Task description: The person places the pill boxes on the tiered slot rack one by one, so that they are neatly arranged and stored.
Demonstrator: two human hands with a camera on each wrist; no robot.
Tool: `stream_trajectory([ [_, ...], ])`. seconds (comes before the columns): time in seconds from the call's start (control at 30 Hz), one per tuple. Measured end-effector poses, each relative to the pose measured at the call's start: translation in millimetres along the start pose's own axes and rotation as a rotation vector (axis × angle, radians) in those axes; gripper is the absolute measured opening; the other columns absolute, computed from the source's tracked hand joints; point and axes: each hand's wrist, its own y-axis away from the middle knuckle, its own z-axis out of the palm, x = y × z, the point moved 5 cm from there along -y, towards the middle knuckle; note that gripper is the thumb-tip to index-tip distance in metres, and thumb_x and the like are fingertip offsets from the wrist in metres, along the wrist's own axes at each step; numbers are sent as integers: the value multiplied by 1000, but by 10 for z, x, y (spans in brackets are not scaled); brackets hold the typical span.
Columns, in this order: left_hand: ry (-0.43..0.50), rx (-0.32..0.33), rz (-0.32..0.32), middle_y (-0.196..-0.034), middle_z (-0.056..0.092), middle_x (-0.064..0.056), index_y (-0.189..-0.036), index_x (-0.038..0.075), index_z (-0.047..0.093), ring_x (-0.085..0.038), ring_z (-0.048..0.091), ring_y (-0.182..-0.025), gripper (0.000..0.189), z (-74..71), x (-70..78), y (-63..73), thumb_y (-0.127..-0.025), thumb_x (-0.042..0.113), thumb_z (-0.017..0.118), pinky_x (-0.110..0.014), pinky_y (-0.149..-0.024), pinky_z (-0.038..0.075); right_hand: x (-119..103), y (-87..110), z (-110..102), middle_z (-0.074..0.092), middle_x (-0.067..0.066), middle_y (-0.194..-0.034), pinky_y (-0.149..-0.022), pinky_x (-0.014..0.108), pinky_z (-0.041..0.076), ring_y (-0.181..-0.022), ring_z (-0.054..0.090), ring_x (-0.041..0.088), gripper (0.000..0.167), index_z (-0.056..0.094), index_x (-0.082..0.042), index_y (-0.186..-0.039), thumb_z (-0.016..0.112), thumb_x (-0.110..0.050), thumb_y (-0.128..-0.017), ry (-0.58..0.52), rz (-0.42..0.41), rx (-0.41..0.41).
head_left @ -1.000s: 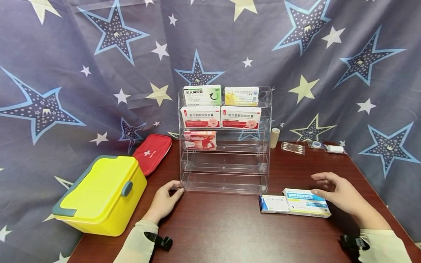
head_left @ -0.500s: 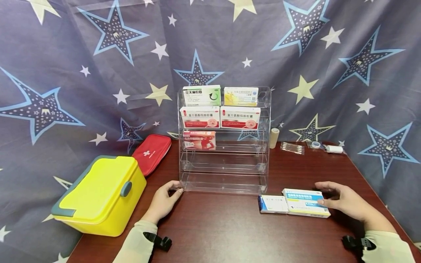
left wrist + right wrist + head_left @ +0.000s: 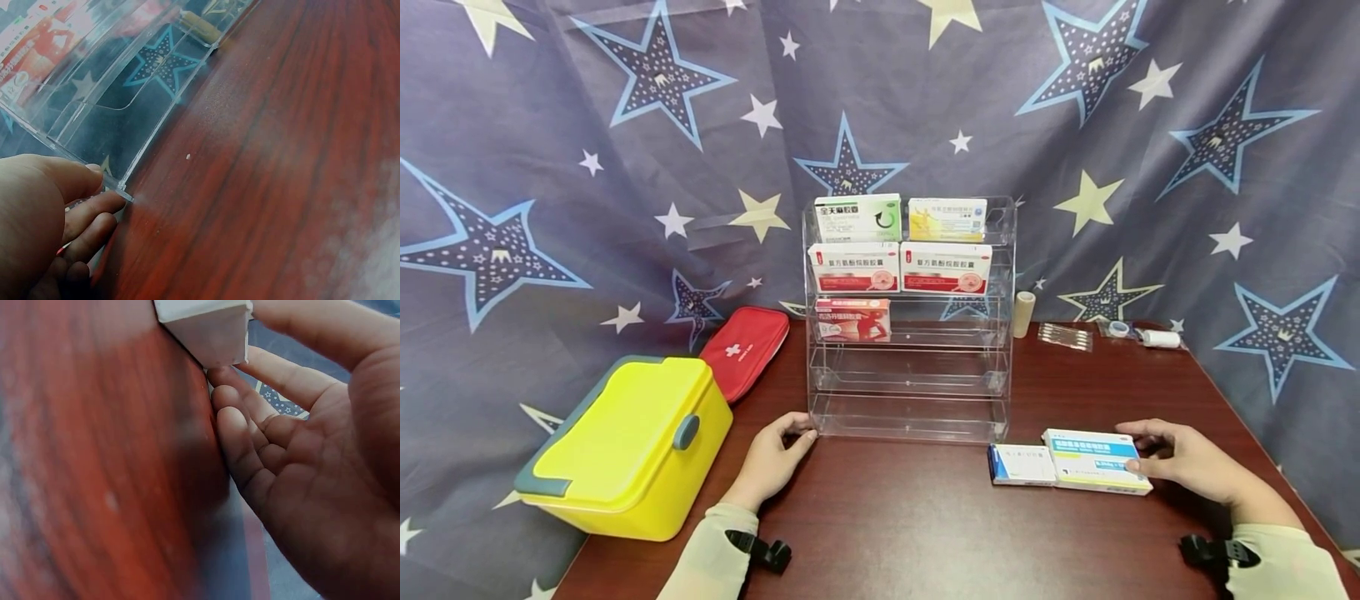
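Observation:
A clear tiered display rack (image 3: 910,429) stands upright mid-table, medicine boxes on its upper tiers. My left hand (image 3: 775,458) pinches its lower front left corner; in the left wrist view thumb and index finger (image 3: 94,209) meet at that corner. On the table to the right lies a blue-and-white medicine box (image 3: 1093,462), touching a smaller white medicine box (image 3: 1022,465) with a dark blue end. My right hand (image 3: 1187,458) grips the blue-and-white box at its right end, thumb on the near side. In the right wrist view the box end (image 3: 212,337) sits between thumb and fingers.
At left stands a yellow lidded bin (image 3: 625,450), with a red first-aid pouch (image 3: 745,350) behind it. Behind the rack's right side are a beige roll (image 3: 1024,314), packed cotton swabs (image 3: 1065,336) and a white roll (image 3: 1159,338). A star-patterned curtain (image 3: 880,92) closes the back.
My right hand has come down and right from above the blue-and-white medicine box to its right end, and now grips it. My left hand stays at the rack's corner.

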Motion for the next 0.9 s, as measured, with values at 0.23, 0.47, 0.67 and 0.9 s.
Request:
stream_trajectory([
  [0.23,-2,-1,0,-103,73,6,-113,17,73,-13,67,-100,16,1,-3,-3,-97,16,77,-43,-94,52,-4,1,6,69,7,-113,-72,28,53,-93,61,12,49,68,-4,-132,86,-20,-89,-2,26,-7],
  [0.47,0,-4,-6,-103,72,6,-113,16,73,-13,66,-100,17,6,-13,0,-97,15,77,-41,-94,51,31,0,9,69,8,-105,-68,28,52,-86,62,15,41,66,-4,-126,84,-12,-90,-100,16,3],
  [0.67,4,-2,-5,-102,73,6,-113,16,73,-13,67,-99,16,3,-16,3,-97,15,77,-41,-94,51,63,10,3,68,11,-103,-58,29,49,-76,62,18,43,63,2,-129,81,-5,-91,-172,6,-2],
  [0.9,-3,-4,-7,-103,73,5,-113,17,73,-13,67,-100,17,5,-10,0,-97,16,78,-43,-95,51,41,50,-22,66,5,-97,-61,28,47,-79,60,12,51,62,4,-135,82,-13,-92,-74,38,-31],
])
